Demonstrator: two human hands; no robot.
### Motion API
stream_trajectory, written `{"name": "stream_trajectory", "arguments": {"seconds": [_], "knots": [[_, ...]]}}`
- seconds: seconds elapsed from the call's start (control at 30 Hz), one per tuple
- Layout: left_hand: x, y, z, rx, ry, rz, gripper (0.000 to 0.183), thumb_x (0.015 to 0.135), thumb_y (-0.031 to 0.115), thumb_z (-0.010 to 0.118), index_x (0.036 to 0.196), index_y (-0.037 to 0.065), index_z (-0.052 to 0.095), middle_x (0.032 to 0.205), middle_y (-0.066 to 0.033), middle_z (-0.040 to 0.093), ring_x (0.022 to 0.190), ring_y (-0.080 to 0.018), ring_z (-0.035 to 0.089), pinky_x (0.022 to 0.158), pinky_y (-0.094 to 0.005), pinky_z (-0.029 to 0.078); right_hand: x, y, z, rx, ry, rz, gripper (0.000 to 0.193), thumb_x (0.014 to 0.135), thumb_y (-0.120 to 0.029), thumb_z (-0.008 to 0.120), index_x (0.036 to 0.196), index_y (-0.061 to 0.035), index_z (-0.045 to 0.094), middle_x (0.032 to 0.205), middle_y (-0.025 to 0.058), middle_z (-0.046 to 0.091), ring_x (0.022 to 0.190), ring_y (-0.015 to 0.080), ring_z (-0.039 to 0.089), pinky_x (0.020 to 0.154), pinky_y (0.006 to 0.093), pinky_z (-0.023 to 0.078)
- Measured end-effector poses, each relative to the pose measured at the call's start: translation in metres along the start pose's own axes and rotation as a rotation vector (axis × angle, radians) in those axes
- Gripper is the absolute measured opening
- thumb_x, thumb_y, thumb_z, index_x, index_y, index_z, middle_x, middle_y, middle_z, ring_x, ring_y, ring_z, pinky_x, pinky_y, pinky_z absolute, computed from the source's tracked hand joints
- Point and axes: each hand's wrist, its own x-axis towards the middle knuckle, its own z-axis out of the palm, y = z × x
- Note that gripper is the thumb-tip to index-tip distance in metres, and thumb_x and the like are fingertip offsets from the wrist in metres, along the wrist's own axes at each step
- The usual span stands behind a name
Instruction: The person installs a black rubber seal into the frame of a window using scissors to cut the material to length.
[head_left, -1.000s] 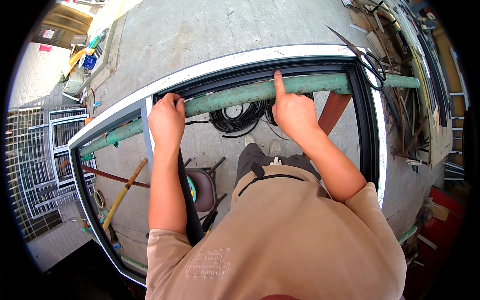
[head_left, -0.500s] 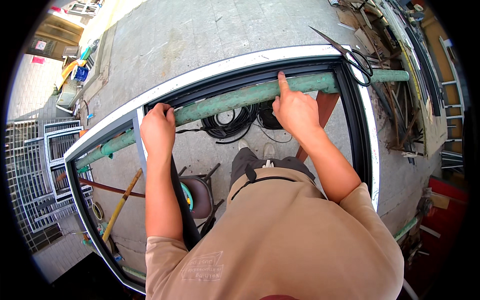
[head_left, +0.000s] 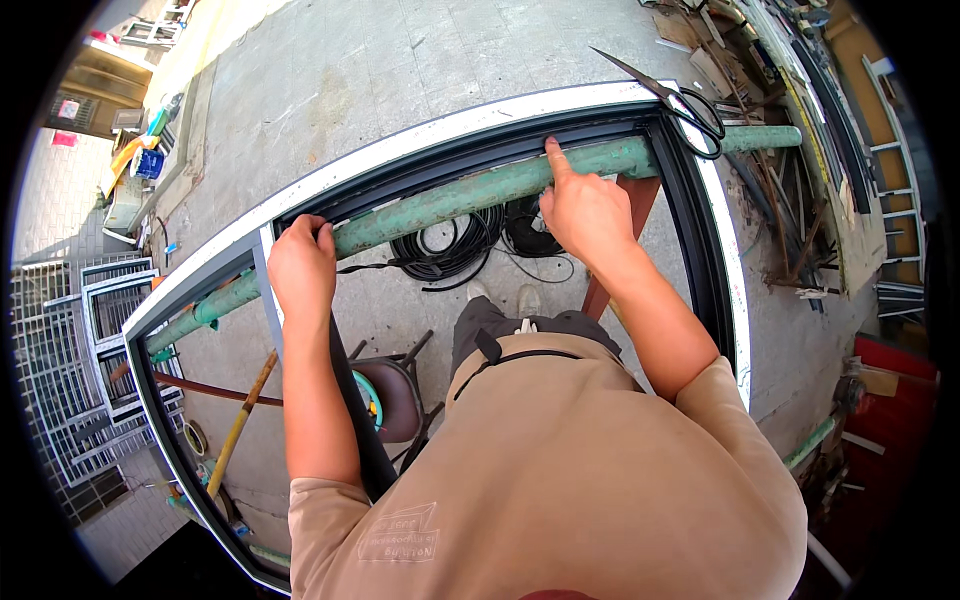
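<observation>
A large window frame [head_left: 420, 138] with white outer edges and dark inner grooves lies across a green pipe [head_left: 450, 203]. My left hand [head_left: 303, 262] is closed at the inner corner beside the divider, pinching a black rubber strip; its fingertips are partly hidden. From near that hand, a loose black length runs to a coil [head_left: 440, 268] on the floor. The index finger of my right hand [head_left: 592, 212] is stretched out and presses into the groove of the frame's far bar; the other fingers are curled with nothing in them. Black-handled scissors [head_left: 668, 95] rest on the far right corner.
Under the frame stand a brown stool [head_left: 398, 402] with a blue-green ring on it and a yellow pole [head_left: 240, 430]. Metal grilles and frames [head_left: 85, 370] lean at the left. Scrap and long profiles [head_left: 800, 200] pile up at the right.
The whole view has shifted slightly, so the frame and scissors appear a little further left. Both hands keep nearly the same places on the frame.
</observation>
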Motion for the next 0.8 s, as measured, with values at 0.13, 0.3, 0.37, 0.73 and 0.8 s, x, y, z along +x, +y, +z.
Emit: {"name": "stream_trajectory", "arguments": {"seconds": [0.13, 0.3, 0.37, 0.73, 0.8], "knots": [[0.001, 0.002, 0.001, 0.017, -0.004, -0.005, 0.017, 0.098, 0.019, 0.076, 0.102, 0.003, 0.079, 0.097, -0.0198, 0.08, 0.091, -0.0422, 0.075, 0.083, -0.0498, 0.058, -0.001, 0.01, -0.003, 0.051, 0.033, 0.116, 0.074, 0.096, -0.025, 0.065, 0.165, -0.0034, 0.049, 0.084, 0.0241, 0.079, 0.079, 0.0439, 0.078, 0.083, 0.0525, 0.063], [-0.001, 0.003, -0.002, 0.025, -0.003, 0.006, 0.017, 0.098, 0.019, 0.076, 0.102, 0.004, 0.08, 0.099, -0.0192, 0.08, 0.092, -0.0412, 0.076, 0.084, -0.0492, 0.059, 0.003, 0.021, -0.006, 0.076, 0.086, 0.107, 0.071, 0.097, -0.025, 0.066, 0.163, -0.0035, 0.051, 0.088, 0.026, 0.079, 0.079, 0.0434, 0.078, 0.081, 0.0532, 0.063], [0.0, 0.002, 0.0, 0.02, -0.003, 0.004, 0.017, 0.098, 0.02, 0.076, 0.103, 0.004, 0.079, 0.099, -0.019, 0.08, 0.092, -0.0411, 0.076, 0.084, -0.0493, 0.059, 0.001, 0.012, -0.005, 0.096, 0.064, 0.079, 0.069, 0.097, -0.025, 0.067, 0.162, -0.0056, 0.053, 0.086, 0.0261, 0.078, 0.08, 0.0443, 0.078, 0.081, 0.054, 0.062], [-0.003, 0.002, 0.006, 0.027, -0.003, -0.037, 0.015, 0.097, 0.019, 0.076, 0.102, 0.006, 0.077, 0.099, -0.0155, 0.08, 0.089, -0.0405, 0.076, 0.079, -0.0513, 0.06, -0.004, -0.141, 0.029, 0.225, 0.011, -0.521, 0.063, 0.098, -0.028, 0.072, 0.155, -0.0058, 0.062, 0.086, 0.0129, 0.076, 0.075, 0.0334, 0.077, 0.069, 0.0482, 0.062], [-0.005, -0.001, 0.005, 0.015, 0.008, -0.041, 0.014, 0.097, 0.019, 0.077, 0.102, 0.005, 0.077, 0.099, -0.0156, 0.08, 0.089, -0.0403, 0.076, 0.079, -0.0511, 0.06, -0.001, -0.164, 0.033, 0.228, 0.003, -0.582, 0.064, 0.095, -0.022, 0.069, 0.156, -0.003, 0.061, 0.084, 0.014, 0.077, 0.071, 0.0315, 0.077, 0.066, 0.047, 0.061]]}}
